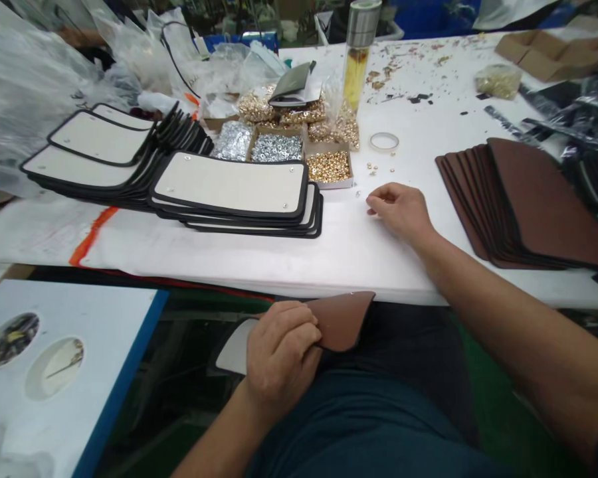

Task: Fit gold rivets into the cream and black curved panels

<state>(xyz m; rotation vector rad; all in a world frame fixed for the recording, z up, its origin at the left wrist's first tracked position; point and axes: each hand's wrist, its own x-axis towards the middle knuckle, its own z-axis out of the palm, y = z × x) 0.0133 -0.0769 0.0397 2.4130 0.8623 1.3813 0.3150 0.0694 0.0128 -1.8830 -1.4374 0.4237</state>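
Note:
My left hand (284, 348) is wrapped round a brown leather-like panel (343, 320), bent over my lap below the table edge. A pale underside of it shows left of the hand. Over the white table, my right hand (403, 209) has thumb and fingertips pinched together; whatever lies between them is too small to tell. Just left of those fingertips lie small silver metal pieces (357, 194). Gold fasteners (329, 166) fill an open box, beside another box of silver rings (278, 147). Black-edged cream panels (234, 182) with metal fasteners in their corners lie stacked to the left.
Brown panels (543, 199) are fanned out at the right. A tape roll (385, 141) and a glass bottle (357, 63) stand behind my right hand. Plastic bags (24, 86) crowd the far left. A white board with two holes (114, 332) sits at the lower left.

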